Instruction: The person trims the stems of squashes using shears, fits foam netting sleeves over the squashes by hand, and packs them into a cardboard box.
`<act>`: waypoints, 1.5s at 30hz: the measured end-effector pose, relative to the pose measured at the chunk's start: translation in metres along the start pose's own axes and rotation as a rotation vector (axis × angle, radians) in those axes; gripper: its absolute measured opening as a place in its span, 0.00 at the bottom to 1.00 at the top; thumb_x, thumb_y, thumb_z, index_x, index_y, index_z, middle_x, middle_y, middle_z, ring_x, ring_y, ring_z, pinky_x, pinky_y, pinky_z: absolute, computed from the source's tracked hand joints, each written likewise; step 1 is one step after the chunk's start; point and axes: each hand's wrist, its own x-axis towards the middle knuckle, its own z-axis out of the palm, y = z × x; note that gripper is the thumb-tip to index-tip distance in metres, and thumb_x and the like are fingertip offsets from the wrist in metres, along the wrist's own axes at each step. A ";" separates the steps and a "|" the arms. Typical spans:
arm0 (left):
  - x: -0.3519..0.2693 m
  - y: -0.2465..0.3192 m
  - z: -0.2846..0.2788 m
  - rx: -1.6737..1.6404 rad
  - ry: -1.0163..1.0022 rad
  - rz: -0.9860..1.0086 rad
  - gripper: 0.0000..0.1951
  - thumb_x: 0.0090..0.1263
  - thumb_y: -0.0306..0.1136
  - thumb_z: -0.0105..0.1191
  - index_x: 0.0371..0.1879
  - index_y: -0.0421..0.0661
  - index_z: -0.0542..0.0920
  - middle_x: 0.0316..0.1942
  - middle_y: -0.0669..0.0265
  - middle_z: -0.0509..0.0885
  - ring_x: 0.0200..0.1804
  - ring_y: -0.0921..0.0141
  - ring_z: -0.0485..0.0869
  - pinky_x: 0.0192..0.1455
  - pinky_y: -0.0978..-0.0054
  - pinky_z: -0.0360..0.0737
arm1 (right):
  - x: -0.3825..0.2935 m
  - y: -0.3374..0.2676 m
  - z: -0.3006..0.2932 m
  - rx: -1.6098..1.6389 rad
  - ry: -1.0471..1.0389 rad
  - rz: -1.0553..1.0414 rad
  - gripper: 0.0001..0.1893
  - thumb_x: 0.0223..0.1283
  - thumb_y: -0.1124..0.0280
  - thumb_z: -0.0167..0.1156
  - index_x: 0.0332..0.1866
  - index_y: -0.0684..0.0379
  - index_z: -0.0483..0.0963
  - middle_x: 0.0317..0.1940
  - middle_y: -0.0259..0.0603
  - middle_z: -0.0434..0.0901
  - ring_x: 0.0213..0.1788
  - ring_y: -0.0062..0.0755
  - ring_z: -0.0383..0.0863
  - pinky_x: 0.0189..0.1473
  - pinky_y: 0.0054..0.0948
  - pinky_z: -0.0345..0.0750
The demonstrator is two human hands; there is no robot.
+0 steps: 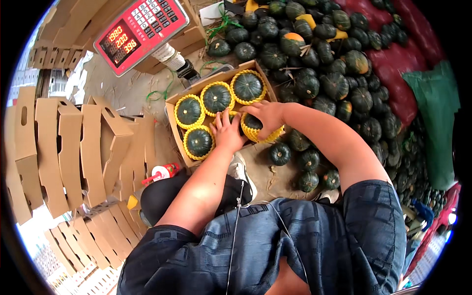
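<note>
A cardboard box lies before me, with several dark green pumpkins in yellow foam nets in it. My left hand is over the front middle pumpkin, its fingers and thumb spread around the top and covering most of it. At the front right corner, my right hand grips another netted pumpkin, which sits tilted at the box's edge. Along the back and left are netted pumpkins at the back right, back middle, back left and front left.
A red digital scale display stands on a post behind the box. Loose pumpkins are heaped to the right, some near my feet. Folded cardboard boxes line the left side. A red and white cup stands by my knee.
</note>
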 end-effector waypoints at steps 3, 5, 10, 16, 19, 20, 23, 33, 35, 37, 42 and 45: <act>-0.001 0.001 -0.006 -0.018 -0.023 -0.022 0.38 0.45 0.46 0.65 0.60 0.61 0.65 0.67 0.61 0.52 0.70 0.53 0.46 0.66 0.40 0.45 | 0.004 0.006 0.000 0.003 0.062 0.155 0.53 0.31 0.47 0.66 0.68 0.49 0.50 0.62 0.46 0.59 0.59 0.51 0.64 0.61 0.40 0.65; -0.002 -0.002 -0.006 0.000 -0.049 -0.028 0.37 0.45 0.45 0.64 0.60 0.60 0.66 0.66 0.60 0.53 0.70 0.54 0.47 0.66 0.40 0.44 | 0.006 0.010 0.008 -0.013 0.096 0.138 0.52 0.32 0.47 0.66 0.68 0.48 0.50 0.63 0.45 0.58 0.59 0.51 0.63 0.60 0.41 0.65; -0.004 -0.013 0.002 -0.070 0.027 0.018 0.35 0.46 0.43 0.62 0.59 0.60 0.67 0.66 0.60 0.55 0.69 0.56 0.48 0.67 0.43 0.45 | 0.007 0.006 0.039 -0.351 0.328 0.106 0.50 0.35 0.50 0.69 0.68 0.46 0.51 0.65 0.40 0.55 0.63 0.50 0.58 0.60 0.49 0.64; 0.000 -0.014 0.008 -0.010 -0.059 0.031 0.38 0.53 0.49 0.59 0.65 0.63 0.59 0.70 0.60 0.48 0.71 0.54 0.41 0.68 0.43 0.41 | 0.004 0.004 0.053 -0.372 0.351 0.158 0.46 0.40 0.51 0.67 0.68 0.41 0.52 0.67 0.39 0.52 0.67 0.51 0.53 0.61 0.49 0.63; 0.009 -0.002 -0.008 0.079 -0.180 0.022 0.40 0.56 0.51 0.57 0.68 0.62 0.54 0.71 0.60 0.42 0.72 0.54 0.38 0.67 0.42 0.41 | -0.001 0.007 0.058 -0.326 0.375 0.196 0.40 0.46 0.53 0.63 0.68 0.40 0.54 0.70 0.40 0.49 0.70 0.54 0.48 0.63 0.47 0.61; 0.011 0.005 -0.022 0.119 -0.291 0.042 0.40 0.57 0.52 0.57 0.68 0.60 0.54 0.71 0.59 0.44 0.72 0.55 0.41 0.68 0.46 0.44 | -0.004 0.005 0.051 -0.291 0.306 0.242 0.40 0.47 0.53 0.62 0.67 0.41 0.54 0.70 0.41 0.49 0.70 0.53 0.47 0.64 0.46 0.60; 0.047 -0.049 -0.061 0.004 -0.625 0.247 0.38 0.60 0.51 0.54 0.68 0.53 0.54 0.68 0.55 0.55 0.70 0.58 0.54 0.69 0.61 0.54 | -0.019 -0.023 0.031 -0.050 0.272 0.227 0.36 0.49 0.53 0.61 0.66 0.45 0.58 0.69 0.42 0.51 0.71 0.50 0.47 0.66 0.44 0.57; -0.058 -0.194 -0.144 -0.842 0.341 -0.146 0.24 0.66 0.42 0.50 0.58 0.45 0.67 0.53 0.59 0.75 0.56 0.68 0.72 0.58 0.70 0.68 | -0.217 0.004 0.201 0.150 0.081 0.456 0.23 0.53 0.57 0.58 0.52 0.59 0.71 0.45 0.50 0.78 0.47 0.50 0.76 0.49 0.39 0.73; -0.088 -0.232 -0.092 -0.821 0.273 -0.456 0.17 0.65 0.39 0.52 0.48 0.43 0.74 0.39 0.64 0.80 0.43 0.71 0.77 0.48 0.72 0.73 | -0.204 -0.023 0.181 0.242 0.104 0.501 0.23 0.52 0.56 0.59 0.51 0.59 0.71 0.43 0.51 0.78 0.46 0.49 0.77 0.47 0.39 0.73; -0.105 -0.214 -0.053 -0.908 0.397 -0.433 0.14 0.64 0.34 0.53 0.46 0.42 0.75 0.38 0.64 0.80 0.42 0.72 0.77 0.47 0.74 0.73 | -0.203 -0.044 0.174 0.348 0.330 0.554 0.21 0.52 0.57 0.59 0.50 0.58 0.72 0.41 0.53 0.79 0.43 0.49 0.78 0.45 0.38 0.74; -0.105 -0.164 -0.015 -0.736 0.495 -0.261 0.16 0.60 0.35 0.54 0.46 0.44 0.75 0.40 0.55 0.81 0.45 0.63 0.80 0.50 0.68 0.75 | -0.191 -0.025 0.196 0.329 0.310 0.508 0.22 0.54 0.56 0.58 0.52 0.58 0.72 0.44 0.50 0.78 0.47 0.47 0.77 0.50 0.36 0.73; -0.105 -0.151 -0.009 -0.785 0.487 -0.466 0.19 0.58 0.38 0.56 0.47 0.43 0.74 0.43 0.50 0.80 0.47 0.57 0.79 0.51 0.66 0.74 | -0.173 -0.024 0.184 0.462 0.381 0.584 0.24 0.54 0.54 0.58 0.51 0.59 0.73 0.45 0.48 0.78 0.49 0.43 0.77 0.50 0.34 0.73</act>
